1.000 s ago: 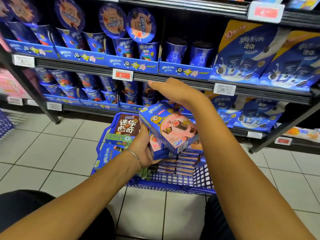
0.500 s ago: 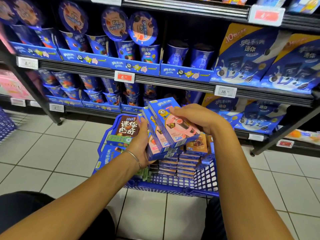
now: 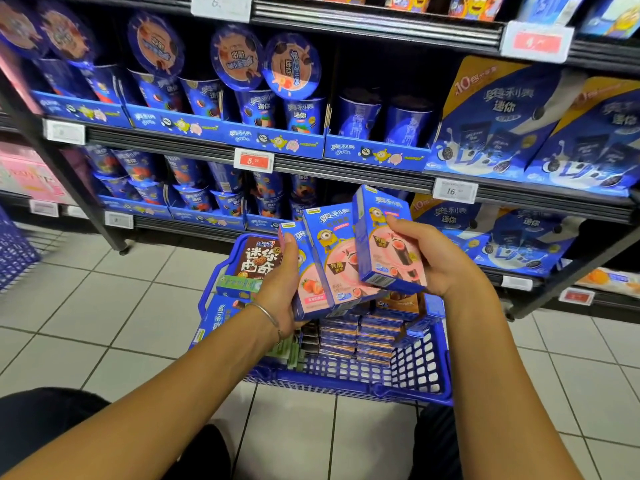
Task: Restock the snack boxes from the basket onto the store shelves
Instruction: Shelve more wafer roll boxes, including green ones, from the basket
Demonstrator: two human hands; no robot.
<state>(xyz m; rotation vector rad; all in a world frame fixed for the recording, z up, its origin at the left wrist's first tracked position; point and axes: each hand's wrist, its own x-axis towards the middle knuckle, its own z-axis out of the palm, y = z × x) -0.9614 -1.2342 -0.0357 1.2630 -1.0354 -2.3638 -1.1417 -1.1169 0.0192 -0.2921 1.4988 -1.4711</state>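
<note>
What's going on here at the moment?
A person is holding three snack boxes fanned out above the blue basket, facing the shelves. The left hand grips the leftmost box, the right hand grips the rightmost box, and the middle one is wedged between. None is on a shelf yet; more boxes lie stacked in the basket.

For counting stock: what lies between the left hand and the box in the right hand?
Head view: strawberry box and middle box, held by the left hand.
</note>
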